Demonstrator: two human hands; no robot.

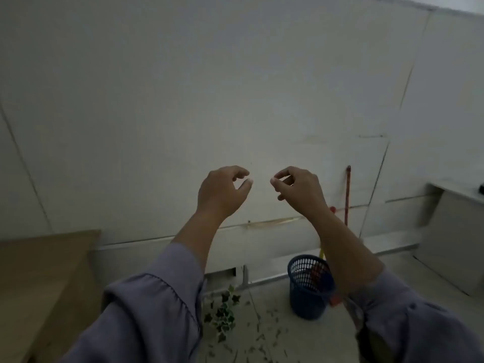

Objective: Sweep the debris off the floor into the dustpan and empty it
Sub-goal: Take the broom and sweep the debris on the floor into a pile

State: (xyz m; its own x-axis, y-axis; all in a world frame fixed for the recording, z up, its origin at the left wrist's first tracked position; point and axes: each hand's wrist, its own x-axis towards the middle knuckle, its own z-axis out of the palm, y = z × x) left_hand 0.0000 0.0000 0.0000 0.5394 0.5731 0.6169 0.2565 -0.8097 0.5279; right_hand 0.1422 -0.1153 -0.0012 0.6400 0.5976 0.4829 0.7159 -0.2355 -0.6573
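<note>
Debris (264, 334) lying scattered on floor (301, 336) beside bin (309, 286); left hand (222, 191), right hand (298, 187) hovering raised, fingers loosely curling, holding nothing.

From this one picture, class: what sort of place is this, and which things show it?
Probably a plain indoor workroom or office: a panelled wall, a blue mesh bin on a floor strewn with debris, and a wooden desk at the left.

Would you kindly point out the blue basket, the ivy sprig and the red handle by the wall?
blue basket (306, 297): head view, on its mesh side wall.
ivy sprig (222, 315): head view, on its middle leaves.
red handle (347, 195): head view, midway along the shaft.
</note>
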